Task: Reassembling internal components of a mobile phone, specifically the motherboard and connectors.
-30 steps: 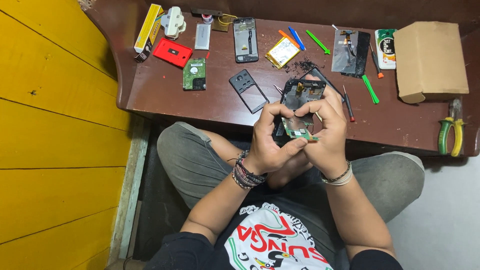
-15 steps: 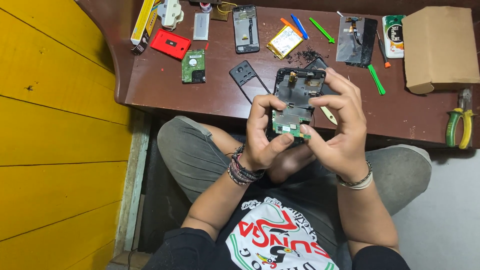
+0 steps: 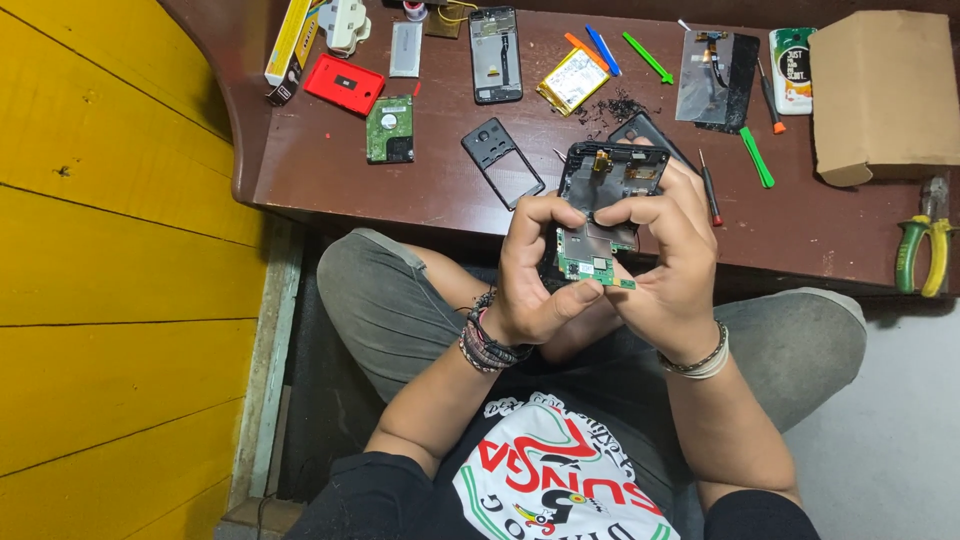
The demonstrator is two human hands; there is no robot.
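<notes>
You sit with your knees under the tabletop (image 3: pixel 420 190). Your left hand (image 3: pixel 535 270) and your right hand (image 3: pixel 668 258) are close together, over your lap, at the near edge of the tabletop. Both hands are closed around an open phone (image 3: pixel 605 195). Your fingers curl over its sides and your left thumb lies under it. You can see a green board (image 3: pixel 590 262) inside the phone, at the end nearest you.

On the tabletop, just right of your right hand, lies a small screwdriver (image 3: pixel 708 188). Just left of the phone lies a black frame (image 3: pixel 502 162). Farther left is a green drive (image 3: pixel 389 129), and beyond it a red case (image 3: pixel 344 84). A little pile of black bits (image 3: pixel 612 107) sits behind the phone. Near the back are a yellow battery (image 3: pixel 572 80), another phone frame (image 3: pixel 496 54) and a dark screen (image 3: pixel 716 82). Far right are a brown box (image 3: pixel 880 92) and pliers (image 3: pixel 925 245).
</notes>
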